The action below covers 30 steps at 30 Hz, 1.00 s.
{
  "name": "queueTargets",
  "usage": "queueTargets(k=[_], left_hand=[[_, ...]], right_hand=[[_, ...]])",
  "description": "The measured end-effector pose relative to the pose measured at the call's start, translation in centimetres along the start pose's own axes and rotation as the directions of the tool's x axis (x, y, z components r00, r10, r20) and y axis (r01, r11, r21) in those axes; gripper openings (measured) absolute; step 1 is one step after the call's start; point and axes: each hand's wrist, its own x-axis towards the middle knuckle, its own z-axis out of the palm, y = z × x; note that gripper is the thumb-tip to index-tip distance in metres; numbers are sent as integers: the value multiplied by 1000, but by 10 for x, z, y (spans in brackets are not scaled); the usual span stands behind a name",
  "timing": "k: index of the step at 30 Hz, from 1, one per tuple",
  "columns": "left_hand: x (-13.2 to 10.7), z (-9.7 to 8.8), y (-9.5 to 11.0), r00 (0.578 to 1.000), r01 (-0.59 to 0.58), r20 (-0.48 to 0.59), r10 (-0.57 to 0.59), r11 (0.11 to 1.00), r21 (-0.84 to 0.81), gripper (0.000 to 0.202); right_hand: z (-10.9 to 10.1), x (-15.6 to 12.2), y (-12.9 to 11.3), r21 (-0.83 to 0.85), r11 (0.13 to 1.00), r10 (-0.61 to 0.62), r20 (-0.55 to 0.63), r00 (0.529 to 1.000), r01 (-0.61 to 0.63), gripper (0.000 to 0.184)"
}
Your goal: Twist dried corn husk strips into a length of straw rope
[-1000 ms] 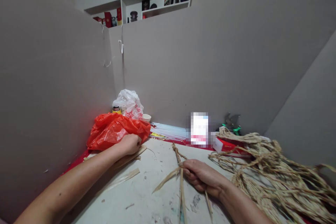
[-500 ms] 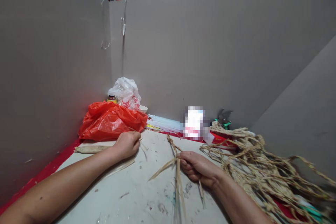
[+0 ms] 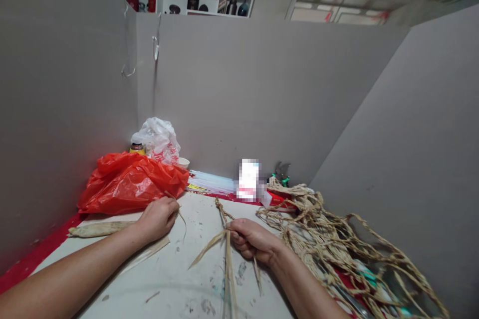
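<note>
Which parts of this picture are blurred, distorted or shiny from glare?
Head view: a patch in mid-frame is pixelated; the red bag glints; the straw rope pile smears toward the lower right; head view again: left hand and right hand, gripping straw strips, look sharp.

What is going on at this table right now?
A person is working dried plant strips with bare hands on a paint-stained table. The right hand grips a partly braided cord where its loose strips fan out toward the camera. The left hand pinches a thin strip beside a red plastic bag. A tangled pile of braided cords lies to the right.
</note>
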Motion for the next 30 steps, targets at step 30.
queueTargets(k=[30], left_hand=[[4,1,-3,998,-52,-15,53,997,62,22]], right_hand=[[3,-3,-4,7,1000,2,-34,999,-1,31]])
